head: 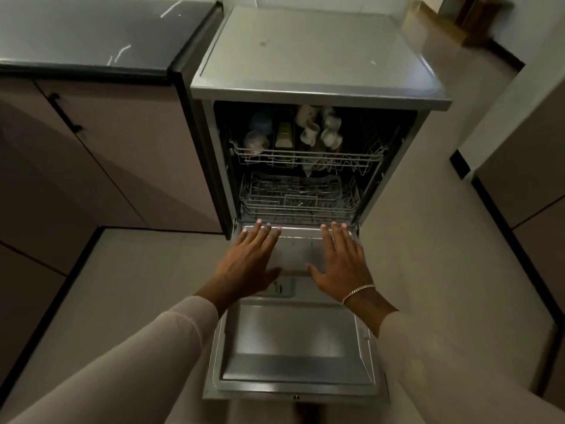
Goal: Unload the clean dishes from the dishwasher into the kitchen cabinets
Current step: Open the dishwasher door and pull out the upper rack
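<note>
A freestanding dishwasher [318, 90] stands open, its door [296, 338] folded down flat toward me. The upper rack [308, 156] holds several cups, white mugs [312, 133] and a pale container [284, 137]. In the dim lower rack [298, 198] only wire shapes are clear. My left hand [249, 260] and my right hand [342, 260] reach out side by side above the inner end of the door, palms down, fingers straight, fingertips near the lower rack's front. Neither hand holds anything. A bracelet circles my right wrist.
A dark countertop [91, 35] runs left of the dishwasher, over closed cabinet doors [122, 154] with a black handle [65, 113]. More cabinet fronts [532, 185] line the right. Pale floor tiles [434, 228] lie on both sides of the door.
</note>
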